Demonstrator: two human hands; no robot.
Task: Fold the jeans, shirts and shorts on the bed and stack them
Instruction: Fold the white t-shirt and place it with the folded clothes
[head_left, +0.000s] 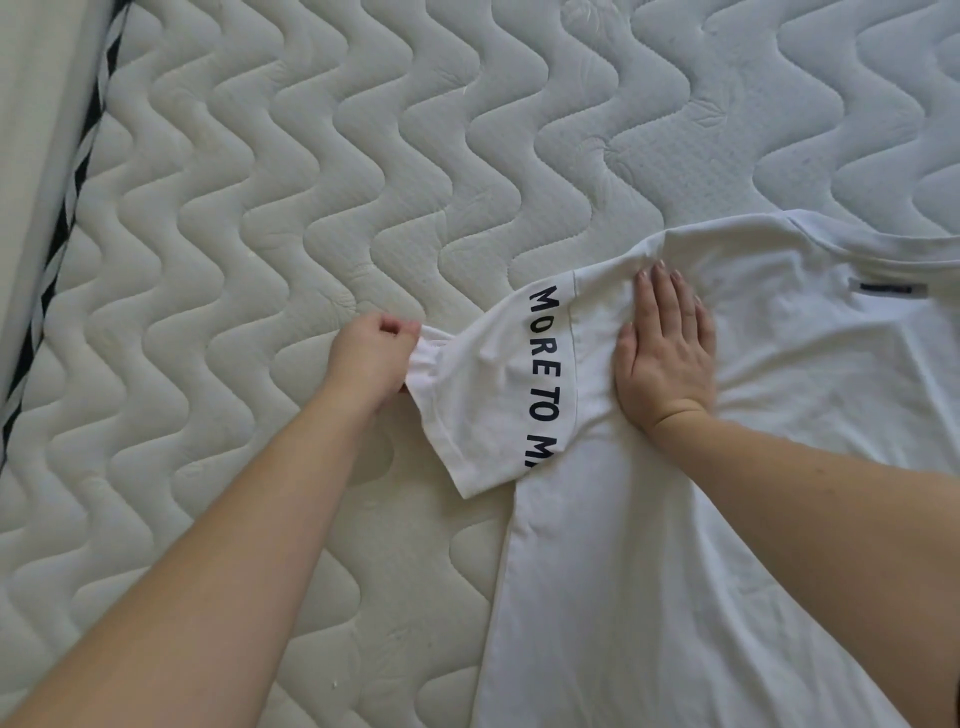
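- Shirt (701, 545): white tee, lies spread on bed, right half of view, collar toward top right, body runs off btm edge.
- Sleeve (483, 405) sticks out to the left of the shirt, pulled out sideways, hem lifted a bit at the end where it's held; lower corner lies on the mattress.
- Dark print "MORE TO M.." (544, 374) runs along the sleeve next to the shoulder seam; last letters hidden in a fold.
- Left hand (371, 361): fingers curled, pinching the sleeve end/cuff, fabric bunched in the grip. Forearm comes in from btm left.
- Right hand (665, 353): flat, fingers straight and together, palm down pressing on shirt at the shoulder area just right of the seam. Creases fan out in the cloth around the palm. Forearm comes in from right edge, lying across the shirt body.
- Hands near each other, sleeve w/ print between them.
- Neck label (885, 288): small dark tag inside the collar, text too small to read.
- Mattress (311, 182): bare, off-white, wavy quilted stitching, fills most of view.
- Mattress edge trim (57, 244): black/white striped piping on the far left, running diagonally top to btm.
- No jeans/shorts/stack visible in this view.
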